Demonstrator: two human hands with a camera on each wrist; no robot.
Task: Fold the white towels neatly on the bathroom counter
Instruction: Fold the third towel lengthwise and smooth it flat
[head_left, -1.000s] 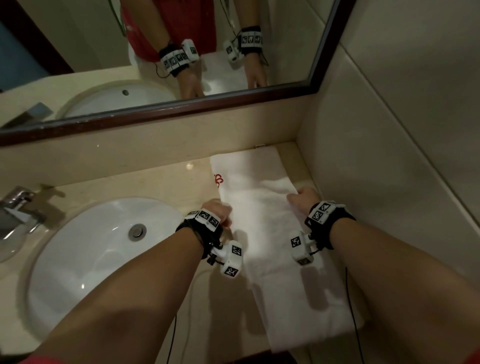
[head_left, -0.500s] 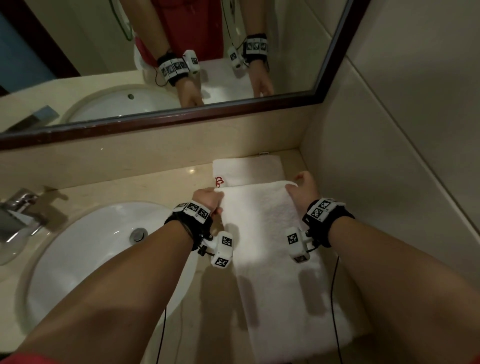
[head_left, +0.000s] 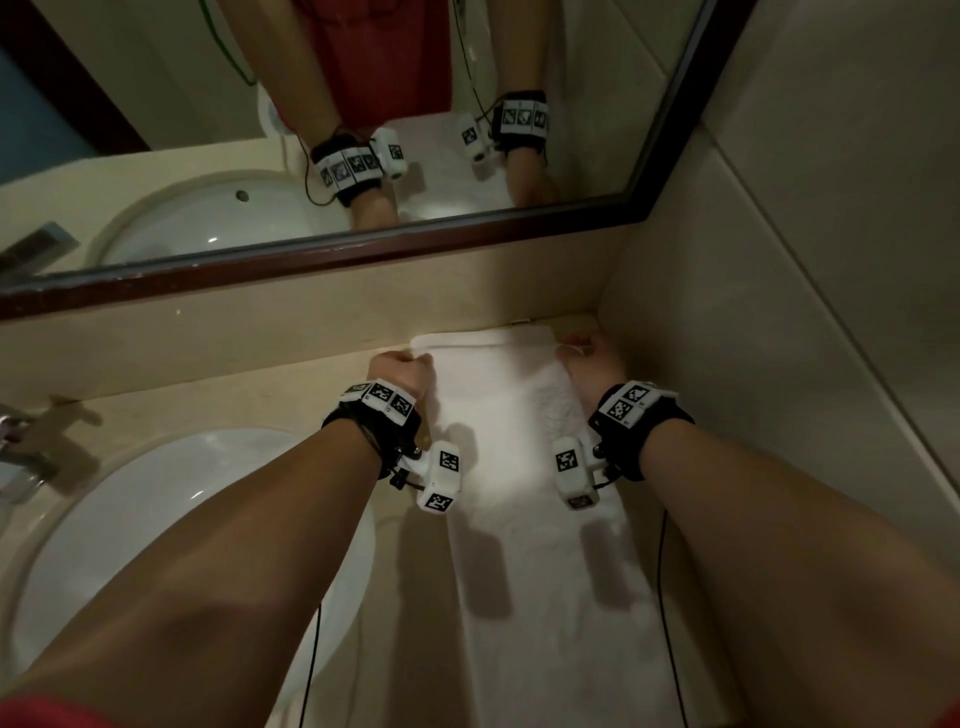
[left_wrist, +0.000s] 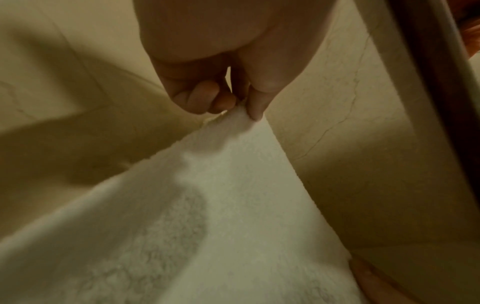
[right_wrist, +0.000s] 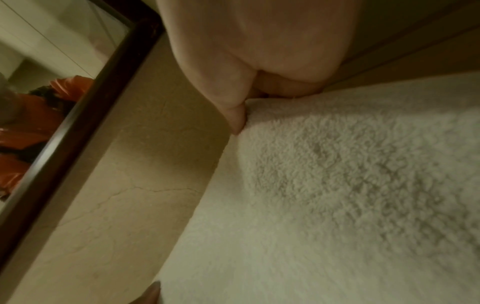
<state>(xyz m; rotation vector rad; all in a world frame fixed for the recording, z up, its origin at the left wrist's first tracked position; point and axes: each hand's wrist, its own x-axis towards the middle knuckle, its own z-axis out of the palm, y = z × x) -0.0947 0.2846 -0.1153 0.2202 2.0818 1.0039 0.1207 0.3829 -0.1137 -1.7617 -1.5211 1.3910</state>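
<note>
A long white towel (head_left: 519, 519) lies on the beige counter (head_left: 260, 395) along the right wall, folded over on itself. My left hand (head_left: 400, 369) pinches the left corner of the folded-over end near the backsplash; the left wrist view shows thumb and curled fingers (left_wrist: 221, 102) on the towel (left_wrist: 207, 205) corner. My right hand (head_left: 587, 358) pinches the right corner close to the wall; in the right wrist view its thumb (right_wrist: 236, 119) presses into the towel (right_wrist: 337, 185) edge. The upper end lies almost at the towel's far edge.
A white oval sink (head_left: 156, 545) is set into the counter to the left, with a chrome tap (head_left: 21, 441) at the far left. A dark-framed mirror (head_left: 363, 244) runs above the backsplash. A tiled wall (head_left: 779, 312) bounds the counter on the right.
Both hands carried the near end of the towel away from me towards the backsplash, laying it over the far half and covering the red embroidered mark. The camera view shifted closer.
</note>
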